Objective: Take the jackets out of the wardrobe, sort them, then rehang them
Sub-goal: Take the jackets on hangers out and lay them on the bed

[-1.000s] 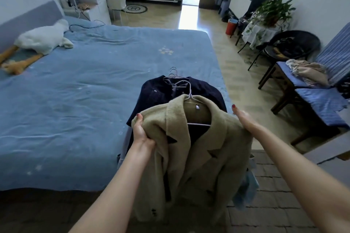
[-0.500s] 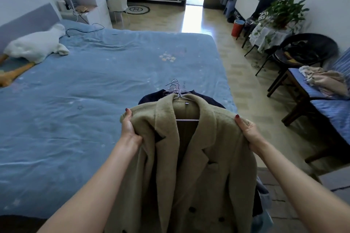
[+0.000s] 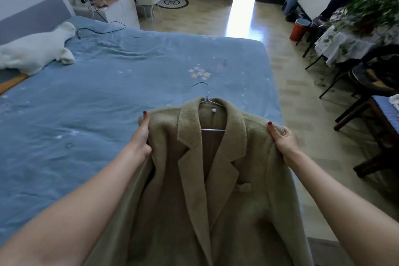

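The lower part of the beige coat (image 3: 216,190) runs off the bottom edge of the picture, so its hem cannot be seen. Most of the wire hanger (image 3: 210,110) lies inside the collar; only its hook and one stretch of bar show. The fingers of the left hand (image 3: 141,136) and the right hand (image 3: 282,140) are tucked behind the coat's shoulders. The coat covers the near right corner of the bed (image 3: 86,103). The white plush toy (image 3: 36,49) is cut by the left edge. The plant (image 3: 371,11) is blurred.

bed (image 3: 129,84) | blue cover | white plush toy (image 3: 36,52) | black cable (image 3: 101,30)
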